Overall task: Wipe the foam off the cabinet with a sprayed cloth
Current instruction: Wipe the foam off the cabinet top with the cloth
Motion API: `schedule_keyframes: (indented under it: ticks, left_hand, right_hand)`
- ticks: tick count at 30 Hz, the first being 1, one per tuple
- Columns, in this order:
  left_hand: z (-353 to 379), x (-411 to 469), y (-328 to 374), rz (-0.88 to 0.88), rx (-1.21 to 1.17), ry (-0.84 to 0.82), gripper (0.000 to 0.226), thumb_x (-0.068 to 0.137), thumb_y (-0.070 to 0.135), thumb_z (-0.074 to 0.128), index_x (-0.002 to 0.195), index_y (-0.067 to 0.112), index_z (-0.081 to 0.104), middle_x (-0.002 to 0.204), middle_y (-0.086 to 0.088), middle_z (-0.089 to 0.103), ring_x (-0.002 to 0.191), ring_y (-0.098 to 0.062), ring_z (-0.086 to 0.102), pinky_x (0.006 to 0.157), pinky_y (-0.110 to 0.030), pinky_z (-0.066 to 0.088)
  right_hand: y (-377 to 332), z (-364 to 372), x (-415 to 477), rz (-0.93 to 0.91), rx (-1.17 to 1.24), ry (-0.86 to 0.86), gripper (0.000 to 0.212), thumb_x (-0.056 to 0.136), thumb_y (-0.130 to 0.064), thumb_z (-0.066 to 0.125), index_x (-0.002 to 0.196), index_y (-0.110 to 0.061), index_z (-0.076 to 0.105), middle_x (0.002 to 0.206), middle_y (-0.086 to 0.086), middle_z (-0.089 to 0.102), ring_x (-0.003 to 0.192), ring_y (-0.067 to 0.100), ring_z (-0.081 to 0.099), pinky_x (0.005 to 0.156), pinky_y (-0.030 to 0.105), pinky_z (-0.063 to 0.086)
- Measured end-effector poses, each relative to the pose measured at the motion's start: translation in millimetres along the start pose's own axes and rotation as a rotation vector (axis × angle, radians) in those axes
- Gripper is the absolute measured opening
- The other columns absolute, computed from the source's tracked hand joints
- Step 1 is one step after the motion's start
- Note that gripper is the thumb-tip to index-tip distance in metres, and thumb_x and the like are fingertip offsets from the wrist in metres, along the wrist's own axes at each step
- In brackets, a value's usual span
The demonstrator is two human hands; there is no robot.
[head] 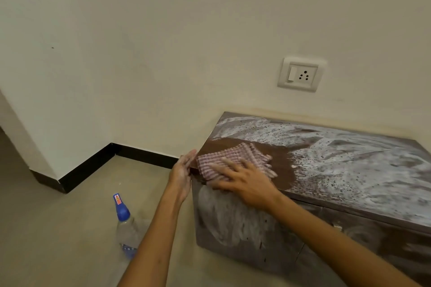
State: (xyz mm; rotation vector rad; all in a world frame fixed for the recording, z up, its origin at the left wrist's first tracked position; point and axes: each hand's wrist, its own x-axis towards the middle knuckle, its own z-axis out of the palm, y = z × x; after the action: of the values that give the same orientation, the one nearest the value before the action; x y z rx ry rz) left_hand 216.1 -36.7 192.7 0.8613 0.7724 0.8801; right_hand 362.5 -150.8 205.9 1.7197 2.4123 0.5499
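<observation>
Cloth (235,161) under flat, open right grip (245,182)

Dim, warm-yellow indoor light, soft and diffuse; source not visible. No hard shadows, just a faint one under the right hand (245,184) on the cabinet (268,228) front. Wall (163,42) evenly lit, darker toward the left corner. Foam (349,158) reads bright but not blown out; no glare. Right hand motion-blurred, cloth (233,161) edges slightly smeared. Bottle (124,223) soft. Wide-angle bend: skirting (93,165) and cabinet edges curve toward the frame borders. Overall mild compression softness.
</observation>
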Motion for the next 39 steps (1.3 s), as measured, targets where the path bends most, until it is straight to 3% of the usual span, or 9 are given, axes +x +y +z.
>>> schedule_keyframes:
  ticks: [3, 7, 14, 17, 20, 27, 32, 34, 39]
  left_hand:
    - [14, -4, -6, 0.134, 0.330, 0.109, 0.035, 0.096, 0.016, 0.039, 0.128, 0.007, 0.052, 0.130, -0.010, 0.054, 0.111, -0.019, 0.054, 0.088, -0.023, 0.044]
    - [15, -8, -19, 0.294, 0.468, 0.163, 0.036, 0.096, 0.009, 0.040, 0.131, 0.009, 0.048, 0.135, -0.010, 0.050, 0.124, -0.021, 0.047, 0.098, -0.026, 0.039]
    - [10, -7, -11, 0.736, 1.013, 0.251, 0.028, 0.090, 0.004, 0.046, 0.114, 0.006, 0.061, 0.115, -0.010, 0.063, 0.106, -0.020, 0.058, 0.088, -0.020, 0.039]
    - [33, -3, 1, 0.821, 1.033, 0.123, 0.025, 0.091, 0.008, 0.048, 0.109, 0.011, 0.064, 0.110, -0.003, 0.064, 0.097, -0.008, 0.055, 0.088, -0.018, 0.040]
    - [57, 8, -1, 0.802, 1.012, 0.074, 0.019, 0.091, 0.015, 0.050, 0.104, 0.015, 0.065, 0.105, -0.001, 0.065, 0.090, -0.007, 0.055, 0.083, -0.020, 0.045]
    - [57, 26, -11, 0.815, 0.995, 0.318, 0.017, 0.090, 0.018, 0.052, 0.101, 0.007, 0.059, 0.098, -0.008, 0.060, 0.085, -0.011, 0.050, 0.072, -0.020, 0.036]
    - [57, 27, -7, 0.746, 0.768, 0.319, 0.017, 0.092, 0.016, 0.048, 0.101, 0.011, 0.062, 0.102, -0.004, 0.063, 0.093, -0.011, 0.056, 0.072, -0.010, 0.039]
    - [53, 25, -4, 0.665, 0.605, 0.350, 0.019, 0.094, 0.016, 0.045, 0.101, 0.013, 0.063, 0.104, -0.002, 0.064, 0.097, -0.013, 0.056, 0.070, -0.006, 0.038]
    - [53, 28, 3, 0.550, 0.486, 0.337, 0.024, 0.096, 0.020, 0.041, 0.107, 0.016, 0.061, 0.111, -0.004, 0.062, 0.098, -0.012, 0.054, 0.073, -0.019, 0.043]
  right_hand:
    - [16, 8, -49, 0.235, 0.078, 0.038, 0.062, 0.086, -0.041, 0.028, 0.145, -0.040, 0.009, 0.145, -0.004, 0.042, 0.130, 0.023, 0.045, 0.099, 0.049, 0.042]
    - [17, 2, -14, 0.459, 0.359, -0.134, 0.084, 0.071, -0.081, 0.003, 0.145, -0.042, 0.002, 0.158, -0.007, 0.005, 0.146, 0.020, 0.004, 0.115, 0.053, 0.004]
    - [43, 2, 2, 0.133, 0.477, -0.107, 0.055, 0.091, -0.062, 0.018, 0.143, -0.045, 0.013, 0.156, -0.015, 0.009, 0.143, 0.008, 0.006, 0.115, 0.042, -0.002]
    - [94, 18, -44, 0.384, 0.425, -0.157, 0.083, 0.070, -0.082, -0.009, 0.142, -0.046, 0.011, 0.156, -0.013, 0.009, 0.143, 0.009, 0.011, 0.116, 0.044, 0.002]
    - [126, 27, -37, 0.634, 0.344, -0.278, 0.055, 0.092, -0.061, 0.017, 0.144, -0.043, 0.011, 0.157, -0.009, 0.007, 0.145, 0.016, 0.008, 0.117, 0.051, 0.005]
    - [86, 19, 75, 0.189, 0.435, -0.171, 0.053, 0.097, -0.048, 0.027, 0.147, -0.033, 0.015, 0.156, -0.011, 0.011, 0.145, 0.012, 0.008, 0.116, 0.044, 0.003]
    - [150, 40, 77, 0.565, 0.441, -0.295, 0.052, 0.098, -0.048, 0.024, 0.147, -0.035, 0.014, 0.157, -0.008, 0.008, 0.145, 0.017, 0.008, 0.115, 0.053, 0.005]
    - [149, 41, 63, 0.572, 0.397, -0.304, 0.051, 0.099, -0.047, 0.021, 0.147, -0.036, 0.011, 0.158, -0.009, 0.005, 0.145, 0.017, 0.005, 0.114, 0.054, 0.003]
    - [90, 22, 74, 0.086, 0.430, -0.178, 0.048, 0.099, -0.042, 0.026, 0.145, -0.040, 0.012, 0.156, -0.013, 0.008, 0.144, 0.011, 0.003, 0.114, 0.044, 0.000]
